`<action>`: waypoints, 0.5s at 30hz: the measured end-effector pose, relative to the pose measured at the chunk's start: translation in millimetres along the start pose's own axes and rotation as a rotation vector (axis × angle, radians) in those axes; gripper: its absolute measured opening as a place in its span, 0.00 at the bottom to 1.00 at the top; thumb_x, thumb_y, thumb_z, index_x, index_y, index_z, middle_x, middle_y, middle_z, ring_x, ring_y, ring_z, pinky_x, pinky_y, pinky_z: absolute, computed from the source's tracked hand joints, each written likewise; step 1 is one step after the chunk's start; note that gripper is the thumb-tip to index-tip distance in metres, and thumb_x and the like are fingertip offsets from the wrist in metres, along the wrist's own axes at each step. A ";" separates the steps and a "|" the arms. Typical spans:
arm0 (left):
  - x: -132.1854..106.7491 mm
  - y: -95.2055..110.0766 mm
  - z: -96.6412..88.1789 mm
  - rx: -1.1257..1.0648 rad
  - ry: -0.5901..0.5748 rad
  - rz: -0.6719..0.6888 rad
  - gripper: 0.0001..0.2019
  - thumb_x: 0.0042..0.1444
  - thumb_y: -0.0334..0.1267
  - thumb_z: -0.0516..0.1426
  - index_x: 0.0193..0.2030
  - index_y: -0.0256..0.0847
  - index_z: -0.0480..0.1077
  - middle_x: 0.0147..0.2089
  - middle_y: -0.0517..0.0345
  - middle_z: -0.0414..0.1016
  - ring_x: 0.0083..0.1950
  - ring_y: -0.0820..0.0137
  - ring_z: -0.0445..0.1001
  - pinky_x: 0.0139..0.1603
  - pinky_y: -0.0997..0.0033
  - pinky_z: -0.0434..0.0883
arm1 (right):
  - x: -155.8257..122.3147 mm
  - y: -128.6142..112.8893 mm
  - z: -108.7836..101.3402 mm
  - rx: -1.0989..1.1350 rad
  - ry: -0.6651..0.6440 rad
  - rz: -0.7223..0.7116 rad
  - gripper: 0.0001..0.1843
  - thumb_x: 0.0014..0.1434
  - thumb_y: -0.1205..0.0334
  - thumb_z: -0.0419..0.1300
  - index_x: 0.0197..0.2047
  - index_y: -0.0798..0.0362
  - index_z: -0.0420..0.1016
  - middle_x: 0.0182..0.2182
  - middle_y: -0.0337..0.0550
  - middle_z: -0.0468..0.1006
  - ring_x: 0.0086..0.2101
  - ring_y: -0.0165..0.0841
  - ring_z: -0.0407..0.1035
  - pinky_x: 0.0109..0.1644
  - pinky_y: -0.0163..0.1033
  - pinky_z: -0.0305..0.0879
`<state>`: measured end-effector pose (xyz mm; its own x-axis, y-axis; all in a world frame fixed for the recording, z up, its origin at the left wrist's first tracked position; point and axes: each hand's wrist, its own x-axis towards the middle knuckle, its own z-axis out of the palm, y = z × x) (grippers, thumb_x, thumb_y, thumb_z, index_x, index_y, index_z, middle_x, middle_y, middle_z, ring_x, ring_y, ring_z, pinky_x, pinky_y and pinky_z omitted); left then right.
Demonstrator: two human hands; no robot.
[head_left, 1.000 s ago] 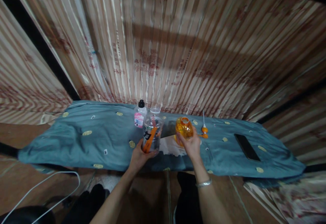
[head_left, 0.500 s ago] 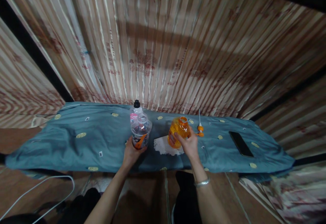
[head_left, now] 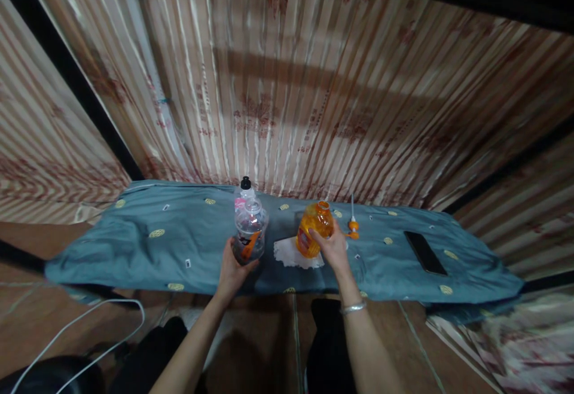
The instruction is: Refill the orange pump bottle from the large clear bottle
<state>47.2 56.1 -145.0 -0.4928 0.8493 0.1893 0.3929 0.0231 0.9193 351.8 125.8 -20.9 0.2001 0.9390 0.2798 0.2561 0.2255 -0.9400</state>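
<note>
My left hand (head_left: 237,268) is wrapped round the lower part of a clear plastic bottle (head_left: 251,226) with a black and orange label; its mouth has no cap. Behind it stands a clear bottle with a black cap (head_left: 245,184) and a pink label, partly hidden. In my right hand (head_left: 332,247) is an orange see-through bottle (head_left: 314,226) with an open neck, tilted slightly, over a white paper sheet (head_left: 289,254). An orange pump top (head_left: 353,226) with a pale tube lies on the cloth just right of that hand.
Blue-green patterned cloth (head_left: 179,232) covers the low table. A black phone (head_left: 425,253) lies on its right side. Pleated curtains (head_left: 269,101) hang close behind, with dark poles either side. A white cable (head_left: 81,325) loops at lower left.
The view has shifted a little, so the table sits slightly further right. Both hands keep their bottles; the clear one leans slightly more to the right.
</note>
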 end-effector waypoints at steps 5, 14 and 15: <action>-26.8 -7.7 -32.0 -0.011 -0.014 -0.026 0.24 0.73 0.49 0.68 0.70 0.43 0.76 0.71 0.44 0.80 0.64 0.52 0.83 0.63 0.42 0.84 | 14.4 1.8 -2.4 0.161 -0.143 0.089 0.36 0.41 0.48 0.79 0.54 0.47 0.83 0.51 0.50 0.93 0.55 0.56 0.85 0.68 0.63 0.78; -70.9 36.5 7.3 -0.171 -0.377 0.131 0.23 0.72 0.49 0.69 0.68 0.43 0.78 0.71 0.44 0.80 0.67 0.51 0.82 0.67 0.39 0.82 | 32.5 -14.9 -8.6 0.340 -0.357 0.164 0.29 0.34 0.51 0.81 0.42 0.47 0.85 0.39 0.44 0.94 0.43 0.51 0.87 0.56 0.57 0.85; -64.6 44.8 20.4 -0.189 -0.380 0.157 0.26 0.70 0.48 0.71 0.70 0.44 0.77 0.74 0.44 0.78 0.71 0.48 0.80 0.71 0.36 0.79 | 33.2 -17.5 -9.7 0.348 -0.375 0.172 0.28 0.34 0.51 0.82 0.40 0.47 0.86 0.38 0.43 0.94 0.41 0.50 0.87 0.55 0.56 0.85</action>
<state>112.5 13.1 -123.1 -0.1050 0.9689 0.2241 0.2741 -0.1884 0.9431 363.2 150.6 6.7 -0.1557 0.9839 0.0874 -0.0920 0.0736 -0.9930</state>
